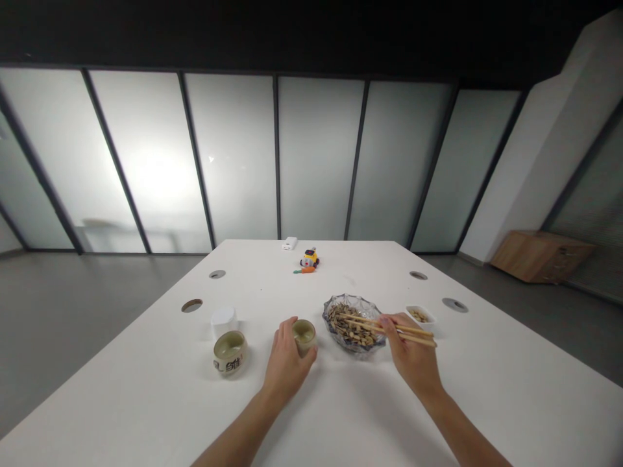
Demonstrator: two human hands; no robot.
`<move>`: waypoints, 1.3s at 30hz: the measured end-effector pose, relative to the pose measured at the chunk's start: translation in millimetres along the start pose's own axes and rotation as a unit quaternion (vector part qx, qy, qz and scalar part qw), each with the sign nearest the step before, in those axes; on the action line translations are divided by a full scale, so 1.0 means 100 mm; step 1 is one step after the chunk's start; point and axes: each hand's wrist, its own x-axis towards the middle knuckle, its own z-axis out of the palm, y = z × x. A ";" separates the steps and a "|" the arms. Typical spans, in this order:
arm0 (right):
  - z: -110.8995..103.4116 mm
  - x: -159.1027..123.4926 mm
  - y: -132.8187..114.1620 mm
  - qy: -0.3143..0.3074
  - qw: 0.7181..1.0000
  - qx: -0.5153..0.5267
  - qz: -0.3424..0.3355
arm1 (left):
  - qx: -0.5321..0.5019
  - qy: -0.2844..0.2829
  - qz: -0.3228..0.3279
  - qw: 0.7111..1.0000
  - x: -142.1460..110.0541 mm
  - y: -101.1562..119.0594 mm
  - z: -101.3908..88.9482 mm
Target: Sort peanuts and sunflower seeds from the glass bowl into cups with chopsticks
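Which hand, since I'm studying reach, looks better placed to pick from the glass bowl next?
Probably the right hand: it holds the chopsticks, their tips over the dried pieces in the glass bowl. The left hand is around the small cup, left of the bowl.

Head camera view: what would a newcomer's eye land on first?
Probably the clear glass bowl of brownish bits between the two hands, with wooden chopsticks in the right hand reaching over it. Just left of the bowl, the left hand is around a small greenish cup. Farther back on the white table, a yellow toy vehicle stands out.
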 end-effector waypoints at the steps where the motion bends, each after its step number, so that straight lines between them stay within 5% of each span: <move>1: -0.02 0.01 0.00 0.014 1.000 -0.004 0.008 | 0.002 -0.001 0.003 1.000 0.00 0.00 0.00; 7: -0.01 -0.02 -0.10 0.063 0.992 0.075 0.078 | -0.013 -0.012 0.013 1.000 -0.01 0.02 0.00; 13: 0.08 -0.15 -0.31 0.012 0.994 0.109 0.027 | -0.027 -0.029 0.023 0.999 -0.02 0.06 0.00; 21: 0.02 -0.04 0.01 0.031 0.999 -0.026 -0.031 | -0.033 -0.024 0.026 0.999 -0.01 0.04 0.00; 30: 0.13 -0.08 0.06 -0.018 0.999 0.010 -0.028 | -0.037 -0.032 0.019 0.999 -0.02 0.06 0.00; 39: 0.11 -0.08 0.08 -0.001 0.999 -0.001 -0.041 | -0.038 -0.035 0.022 0.998 -0.01 0.06 -0.01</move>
